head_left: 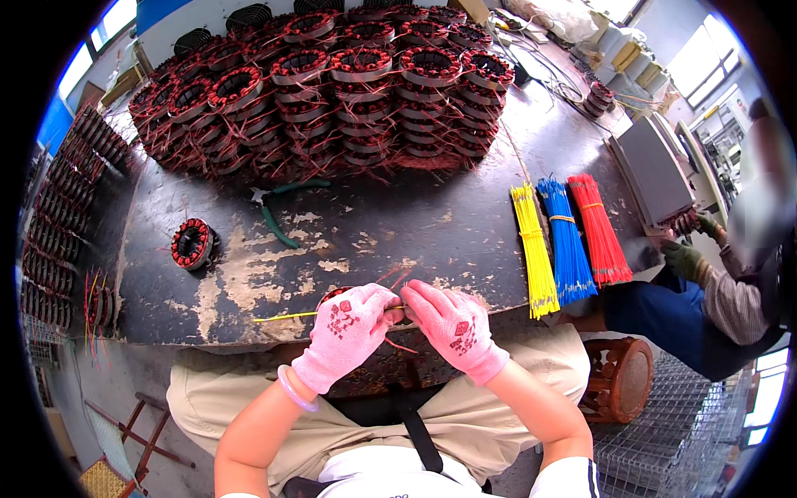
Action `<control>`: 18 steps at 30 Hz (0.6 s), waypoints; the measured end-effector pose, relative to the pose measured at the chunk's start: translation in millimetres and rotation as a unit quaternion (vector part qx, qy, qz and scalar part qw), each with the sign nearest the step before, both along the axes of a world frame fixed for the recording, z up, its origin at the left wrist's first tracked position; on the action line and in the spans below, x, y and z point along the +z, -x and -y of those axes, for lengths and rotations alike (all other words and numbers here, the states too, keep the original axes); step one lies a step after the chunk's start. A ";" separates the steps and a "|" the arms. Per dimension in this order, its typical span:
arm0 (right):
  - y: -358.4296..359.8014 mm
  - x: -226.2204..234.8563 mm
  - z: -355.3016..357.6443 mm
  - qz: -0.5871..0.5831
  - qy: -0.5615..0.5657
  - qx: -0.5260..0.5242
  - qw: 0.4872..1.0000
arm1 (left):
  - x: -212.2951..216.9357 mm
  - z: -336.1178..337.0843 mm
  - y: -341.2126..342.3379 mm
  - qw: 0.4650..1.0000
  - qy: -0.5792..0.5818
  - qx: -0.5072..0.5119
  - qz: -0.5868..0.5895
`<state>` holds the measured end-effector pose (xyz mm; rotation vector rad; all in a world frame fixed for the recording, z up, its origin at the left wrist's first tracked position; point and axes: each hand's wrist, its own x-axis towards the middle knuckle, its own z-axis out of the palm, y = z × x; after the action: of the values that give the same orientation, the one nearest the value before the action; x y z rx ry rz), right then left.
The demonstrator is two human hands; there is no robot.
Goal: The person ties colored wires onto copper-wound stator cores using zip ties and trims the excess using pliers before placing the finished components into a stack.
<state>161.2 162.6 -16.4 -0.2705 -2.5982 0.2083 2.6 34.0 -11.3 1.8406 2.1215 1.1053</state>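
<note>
My left hand, in a pink glove, is closed in a pinch on a yellow wire that sticks out to its left over the table edge. Fingertip to fingertip with it, my right hand, gloved alike, is closed too; what it pinches is mostly hidden by the fingers. A ring-shaped motor stator with red windings shows partly behind my left hand. Thin reddish leads rise beside the fingertips. Another stator lies on the table to the left, near green-handled pliers.
Stacked stators fill the back of the worn dark table. Yellow, blue and red wire bundles lie at right. A co-worker's gloved hand is beyond them. More stators stand stacked far left.
</note>
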 end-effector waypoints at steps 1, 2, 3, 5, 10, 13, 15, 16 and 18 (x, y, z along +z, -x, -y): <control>1.6 -0.1 -1.7 0.013 0.034 0.009 0.999 | 0.0 -0.3 -0.5 1.000 0.001 0.002 0.005; 3.2 0.3 -3.2 0.025 0.069 0.017 0.997 | 0.9 -0.6 -1.1 1.000 0.002 0.003 0.009; 4.2 2.2 -5.9 0.039 0.101 0.026 0.994 | 1.9 -0.9 -2.1 1.000 0.002 0.005 0.015; 9.3 10.8 -16.9 0.178 0.528 -0.018 0.831 | 2.9 1.1 -1.2 1.000 0.008 -0.009 0.002; 6.9 34.7 -19.6 0.257 0.615 -0.032 0.745 | 2.9 3.2 -0.3 1.000 -0.001 -0.018 0.021; -4.0 23.9 -9.6 0.073 0.199 0.034 0.977 | 5.0 0.6 -0.9 0.999 0.008 -0.009 0.048; -0.6 20.6 -6.0 0.025 0.076 0.055 0.995 | 7.3 0.2 -0.2 0.998 0.020 -0.004 0.054; 0.9 17.0 -7.0 0.024 0.109 0.058 0.992 | 7.0 -0.1 -0.1 0.999 0.013 -0.007 0.050; 4.3 11.9 -8.5 0.021 0.172 0.068 0.983 | 5.3 -0.6 -0.1 0.999 -0.001 -0.009 0.042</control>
<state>157.0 171.1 -4.5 -0.2204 -2.6142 0.7109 2.7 34.6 -6.1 1.7773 2.0559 1.1596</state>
